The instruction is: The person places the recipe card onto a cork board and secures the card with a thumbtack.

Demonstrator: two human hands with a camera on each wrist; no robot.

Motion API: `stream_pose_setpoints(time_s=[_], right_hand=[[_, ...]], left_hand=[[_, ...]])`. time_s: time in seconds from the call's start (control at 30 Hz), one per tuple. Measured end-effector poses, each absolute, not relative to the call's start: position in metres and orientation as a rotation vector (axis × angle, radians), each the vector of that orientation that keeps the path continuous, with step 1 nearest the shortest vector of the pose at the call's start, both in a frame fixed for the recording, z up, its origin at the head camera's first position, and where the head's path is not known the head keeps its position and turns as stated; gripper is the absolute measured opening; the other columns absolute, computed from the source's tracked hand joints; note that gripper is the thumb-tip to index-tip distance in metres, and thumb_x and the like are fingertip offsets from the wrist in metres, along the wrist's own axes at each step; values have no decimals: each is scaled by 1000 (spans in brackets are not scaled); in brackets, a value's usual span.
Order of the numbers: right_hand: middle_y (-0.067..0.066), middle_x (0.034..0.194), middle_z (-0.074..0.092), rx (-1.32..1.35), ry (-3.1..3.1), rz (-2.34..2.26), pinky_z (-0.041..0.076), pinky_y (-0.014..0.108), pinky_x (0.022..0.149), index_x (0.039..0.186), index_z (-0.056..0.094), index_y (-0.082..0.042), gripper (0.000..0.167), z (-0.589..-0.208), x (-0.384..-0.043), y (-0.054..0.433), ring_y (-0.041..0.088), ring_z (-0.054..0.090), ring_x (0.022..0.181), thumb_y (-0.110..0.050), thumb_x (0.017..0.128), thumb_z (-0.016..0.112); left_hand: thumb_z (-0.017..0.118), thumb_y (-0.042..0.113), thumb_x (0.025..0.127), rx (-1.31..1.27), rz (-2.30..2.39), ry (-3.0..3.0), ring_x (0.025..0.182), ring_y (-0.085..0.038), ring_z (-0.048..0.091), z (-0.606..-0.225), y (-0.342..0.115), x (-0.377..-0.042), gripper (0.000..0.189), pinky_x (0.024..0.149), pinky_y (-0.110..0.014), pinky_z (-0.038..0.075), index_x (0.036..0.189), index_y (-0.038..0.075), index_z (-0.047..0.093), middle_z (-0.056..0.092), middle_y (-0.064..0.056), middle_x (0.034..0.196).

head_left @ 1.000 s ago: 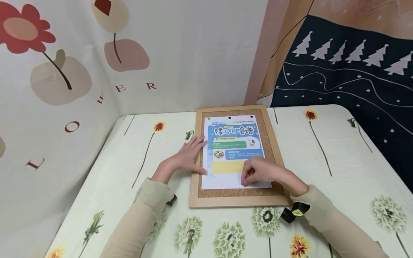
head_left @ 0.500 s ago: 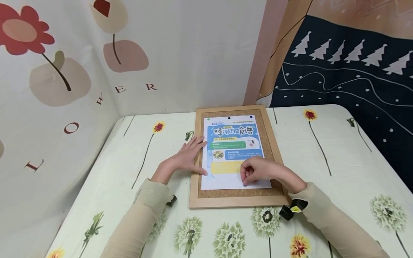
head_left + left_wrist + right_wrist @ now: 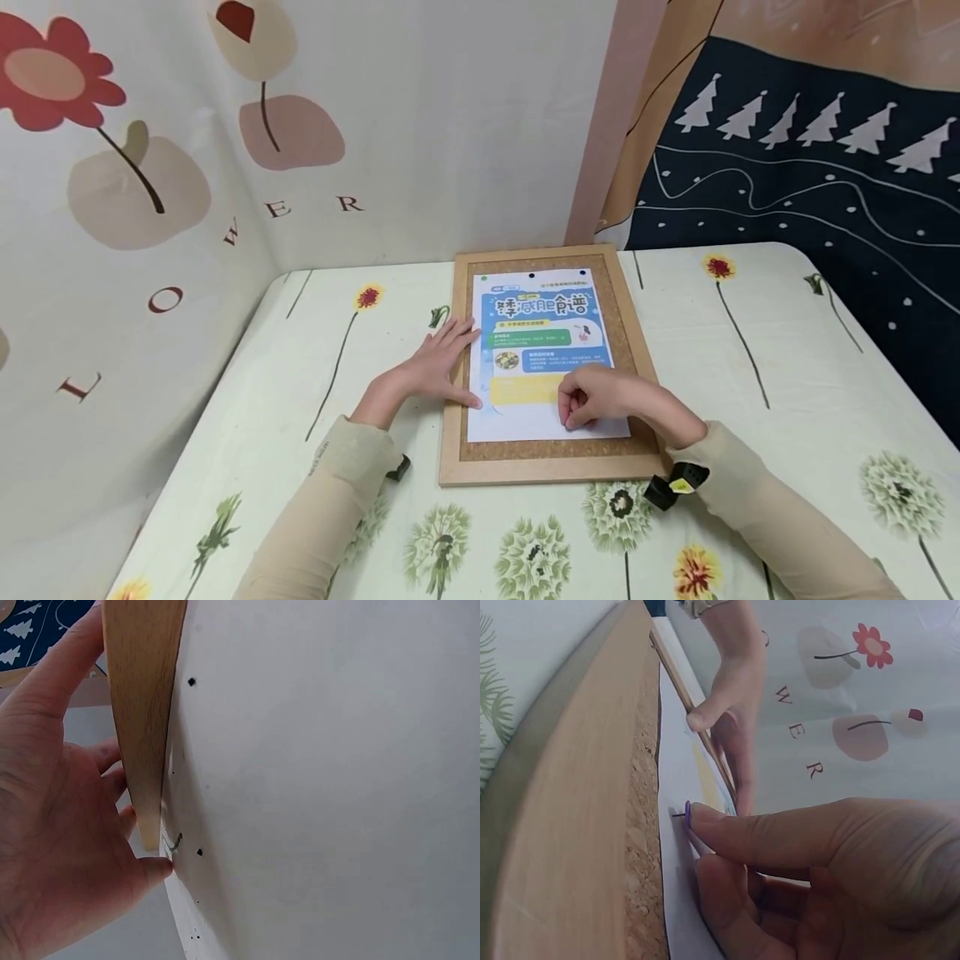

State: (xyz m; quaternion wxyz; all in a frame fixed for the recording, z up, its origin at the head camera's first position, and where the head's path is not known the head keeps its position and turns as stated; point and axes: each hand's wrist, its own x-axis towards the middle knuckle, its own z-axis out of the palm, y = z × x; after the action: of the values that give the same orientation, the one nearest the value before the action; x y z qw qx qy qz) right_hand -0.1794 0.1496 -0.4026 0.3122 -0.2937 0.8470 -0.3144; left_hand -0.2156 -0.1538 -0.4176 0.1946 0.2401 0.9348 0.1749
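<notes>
A printed sheet of paper (image 3: 525, 421) lies on a cork board (image 3: 495, 450) with a wooden frame. Along the sheet's top edge are three pins: a green thumbtack (image 3: 483, 278) and two black ones. Fingers spread, my left hand (image 3: 438, 362) rests over the board's left frame edge, fingertips and thumb reaching the sheet's left side. My right hand (image 3: 600, 396) is low over the sheet, right of its middle. It holds a purple thumbtack (image 3: 688, 815) at the thumb tip. In the right wrist view the tack's needle points at the paper; whether it touches is unclear.
The board lies on a flower-print tablecloth (image 3: 367, 517) near the back edge of the table. A pale printed curtain (image 3: 435, 125) hangs behind, with a dark tree-print cloth (image 3: 787, 192) at the right. A pale surface (image 3: 337, 787) fills most of the left wrist view.
My right wrist and sleeve have shifted slightly left, while the fingertips stay near the same spot on the sheet. The left hand and board stay in place.
</notes>
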Motion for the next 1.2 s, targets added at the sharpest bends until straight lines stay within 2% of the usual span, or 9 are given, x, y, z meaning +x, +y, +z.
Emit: stream_pose_setpoints(time_s=[0.33, 0.5, 0.67, 0.87, 0.97, 1.1, 1.2], right_hand=[[-3, 63, 57, -803, 2300, -745, 43, 21, 55, 76, 65, -12, 16, -402, -180, 143, 9, 51, 57, -7, 86, 76], [-1, 66, 60, -800, 2204, -877, 44, 21, 56, 81, 66, -9, 11, -409, -189, 150, 9, 53, 58, -8, 85, 77], [5, 78, 67, -788, 1990, -1080, 54, 23, 64, 94, 67, 1, 7, -415, -199, 161, 12, 61, 67, -6, 92, 68], [16, 97, 70, -815, 1907, -1186, 59, 25, 78, 108, 65, 4, 19, -415, -208, 171, 16, 67, 86, -10, 98, 62], [20, 109, 68, -843, 1945, -1234, 57, 26, 82, 113, 65, 3, 22, -410, -215, 182, 16, 66, 91, -13, 99, 61], [20, 124, 65, -816, 2103, -1296, 53, 22, 91, 121, 64, 0, 26, -397, -222, 198, 18, 64, 107, -15, 100, 59], [21, 134, 61, -755, 2269, -1361, 49, 18, 96, 128, 61, 0, 31, -382, -226, 209, 27, 59, 121, -14, 101, 58]], left_hand=[[81, 57, 74, 677, 489, 2637, 157, -34, -10, -418, -155, -217, 118, 123, -64, 2, 161, 11, 16, 0, -8, 170], [81, 57, 75, 677, 487, 2635, 156, -35, -10, -421, -158, -219, 117, 123, -64, 3, 161, 10, 16, 0, -9, 170], [81, 57, 75, 685, 476, 2636, 156, -35, -10, -422, -160, -219, 117, 123, -65, 3, 161, 10, 15, 0, -9, 170], [81, 57, 76, 694, 462, 2628, 157, -35, -7, -418, -157, -220, 115, 123, -65, 1, 160, 9, 18, 2, -10, 170], [80, 55, 77, 721, 438, 2646, 157, -35, 3, -412, -158, -221, 106, 122, -66, 3, 157, 9, 29, 13, -10, 169], [77, 47, 84, 735, 423, 2733, 154, -34, 20, -398, -169, -224, 78, 121, -67, 3, 147, 11, 50, 36, -9, 161], [73, 40, 90, 687, 388, 2897, 154, -34, 22, -384, -181, -231, 63, 122, -66, -4, 144, 15, 53, 39, -7, 160]])
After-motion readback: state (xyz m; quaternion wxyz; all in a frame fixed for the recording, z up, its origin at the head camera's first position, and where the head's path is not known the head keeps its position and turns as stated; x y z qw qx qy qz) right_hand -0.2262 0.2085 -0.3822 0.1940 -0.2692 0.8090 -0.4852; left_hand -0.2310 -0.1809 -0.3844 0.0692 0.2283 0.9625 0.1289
